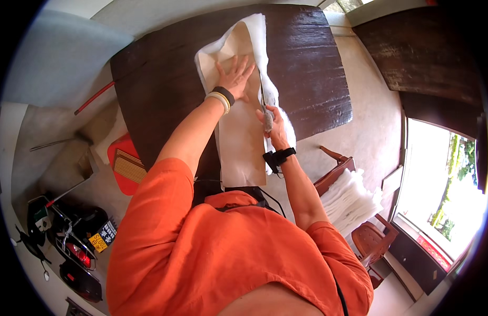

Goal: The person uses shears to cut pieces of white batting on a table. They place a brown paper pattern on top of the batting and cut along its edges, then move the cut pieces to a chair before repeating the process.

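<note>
A long sheet of brown paper [242, 146] lies on a layer of white fluffy batting [260, 43] on a dark wooden table [165, 79]. My left hand [235, 79] is flat on the upper part of the paper, fingers spread, holding nothing. In my right hand [276, 126] is a cutting tool, apparently scissors [268, 121] with a wrapped grey handle. Its dark blade points away from me along the paper's right edge, against the batting. Whether the blades are apart cannot be made out. The batting sticks out to the right of the paper.
A red stool [121, 170] with a slatted mat stands at the table's left. White batting [352, 201] is piled on a wooden chair [335, 170] to the right, near another chair [370, 239]. A motor scooter [76, 241] is parked at lower left.
</note>
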Tool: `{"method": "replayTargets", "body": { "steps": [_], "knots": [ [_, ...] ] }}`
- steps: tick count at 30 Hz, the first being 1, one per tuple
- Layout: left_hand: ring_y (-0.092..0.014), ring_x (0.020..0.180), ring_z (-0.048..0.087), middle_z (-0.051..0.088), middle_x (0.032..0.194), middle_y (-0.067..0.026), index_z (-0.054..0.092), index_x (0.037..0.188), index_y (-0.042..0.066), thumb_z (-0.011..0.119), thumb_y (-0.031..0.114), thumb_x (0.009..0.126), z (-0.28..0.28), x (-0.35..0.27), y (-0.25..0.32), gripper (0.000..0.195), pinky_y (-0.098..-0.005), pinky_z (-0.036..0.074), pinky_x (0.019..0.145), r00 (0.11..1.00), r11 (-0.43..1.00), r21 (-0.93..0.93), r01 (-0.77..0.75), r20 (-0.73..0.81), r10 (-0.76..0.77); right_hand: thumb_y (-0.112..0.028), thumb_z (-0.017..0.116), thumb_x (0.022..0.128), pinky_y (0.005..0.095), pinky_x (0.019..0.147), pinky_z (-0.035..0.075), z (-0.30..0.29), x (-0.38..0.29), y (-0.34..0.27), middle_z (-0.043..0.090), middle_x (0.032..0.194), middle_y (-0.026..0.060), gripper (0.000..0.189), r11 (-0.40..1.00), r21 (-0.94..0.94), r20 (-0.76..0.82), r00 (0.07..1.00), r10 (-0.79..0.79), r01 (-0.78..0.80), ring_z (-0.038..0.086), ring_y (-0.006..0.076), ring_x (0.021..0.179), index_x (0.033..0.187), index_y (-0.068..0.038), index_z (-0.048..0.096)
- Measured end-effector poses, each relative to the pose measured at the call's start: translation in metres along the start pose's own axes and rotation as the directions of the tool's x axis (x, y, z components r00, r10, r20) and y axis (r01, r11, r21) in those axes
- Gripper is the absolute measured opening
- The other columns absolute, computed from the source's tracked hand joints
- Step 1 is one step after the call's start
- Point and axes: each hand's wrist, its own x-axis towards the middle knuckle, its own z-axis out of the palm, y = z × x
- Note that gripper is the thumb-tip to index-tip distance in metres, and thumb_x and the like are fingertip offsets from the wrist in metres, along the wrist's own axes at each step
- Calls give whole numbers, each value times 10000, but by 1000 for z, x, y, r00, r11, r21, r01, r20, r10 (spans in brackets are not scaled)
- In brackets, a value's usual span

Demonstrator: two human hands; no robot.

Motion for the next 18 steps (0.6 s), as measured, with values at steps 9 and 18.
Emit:
{"method": "replayTargets", "body": {
  "steps": [9, 18],
  "knots": [
    [-311, 1370, 88, 89, 1491, -96, 165, 1430, 163, 801, 458, 540, -4, 0, 0, 1132, -722, 184, 944, 999, 999, 34, 8, -37, -7, -382, 617, 836, 226, 512, 364, -19, -15, -1, 503, 742, 1, 606, 971, -239, 132, 989, 58, -25, 456, 74, 590, 1250, -25, 357],
    [-305, 1373, 96, 74, 1491, -122, 145, 1430, 124, 801, 431, 546, 1, -3, 0, 1143, -711, 201, 951, 998, 998, 50, 22, -59, -19, -429, 634, 813, 235, 620, 372, 1, 30, -25, 537, 888, 15, 674, 971, -220, 133, 989, -60, 88, 467, 84, 717, 1268, -26, 343]
  ]
}}
